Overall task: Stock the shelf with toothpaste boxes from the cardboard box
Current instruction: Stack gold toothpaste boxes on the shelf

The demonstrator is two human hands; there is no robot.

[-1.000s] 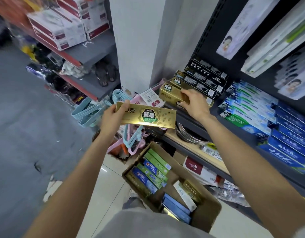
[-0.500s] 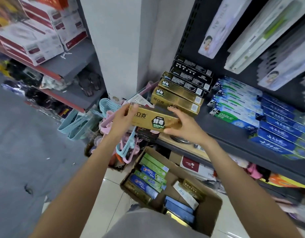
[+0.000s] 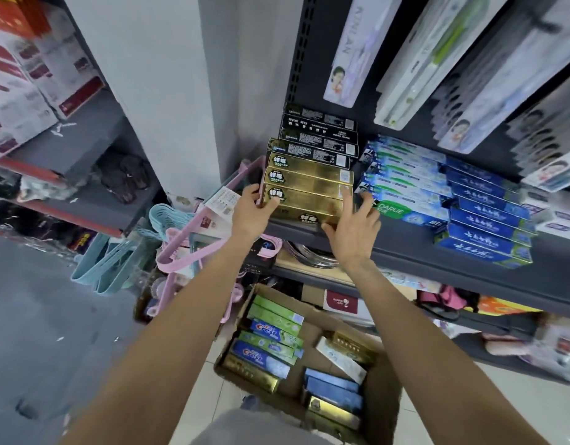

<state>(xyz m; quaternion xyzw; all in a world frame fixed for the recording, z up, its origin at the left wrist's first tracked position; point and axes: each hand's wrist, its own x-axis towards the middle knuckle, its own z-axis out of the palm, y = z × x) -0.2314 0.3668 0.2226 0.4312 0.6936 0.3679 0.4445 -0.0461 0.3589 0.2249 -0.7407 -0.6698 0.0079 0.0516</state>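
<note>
A gold toothpaste box [image 3: 309, 205] lies at the front of the gold stack on the dark grey shelf [image 3: 405, 248]. My left hand [image 3: 253, 208] grips its left end, thumb on top. My right hand [image 3: 354, 226] rests at its right end with fingers spread, touching the box but not wrapped around it. Below, the open cardboard box [image 3: 386, 399] holds several toothpaste boxes: green, blue, white and gold.
Black boxes [image 3: 319, 133] stack behind the gold ones. Blue and white toothpaste boxes [image 3: 415, 191] fill the shelf to the right. Toothbrush packs [image 3: 347, 49] hang above. Pink and blue hangers [image 3: 177, 248] crowd the left beside a white pillar [image 3: 155, 75].
The gold box went from mid-air in my hands onto the front of the gold stack on the shelf. My right hand has opened at its right end. The camera moved closer.
</note>
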